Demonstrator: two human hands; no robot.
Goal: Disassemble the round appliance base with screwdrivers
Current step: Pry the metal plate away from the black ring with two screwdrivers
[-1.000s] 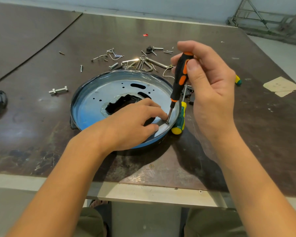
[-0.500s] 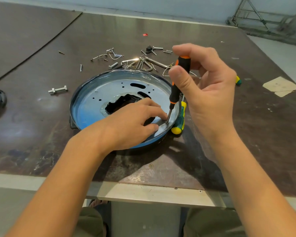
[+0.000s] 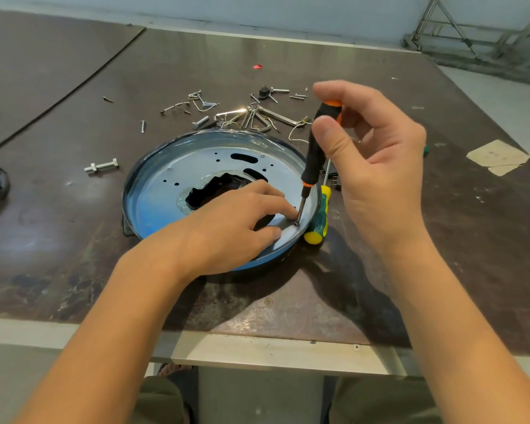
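On the tabletop [image 3: 441, 240], inside the round base [image 3: 166, 191], the left hand [image 3: 227, 231] rests, fingers loosely bent beside a screw [image 3: 296, 223]; the right hand [image 3: 380, 169] has its fingers pinching the screwdriver [image 3: 314, 157], whose tip is on that screw.

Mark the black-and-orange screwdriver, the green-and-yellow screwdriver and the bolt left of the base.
black-and-orange screwdriver [image 3: 311, 169], head view, lower part of the black handle.
green-and-yellow screwdriver [image 3: 321, 209], head view, green grip.
bolt [image 3: 103, 165], head view, middle of the shank.
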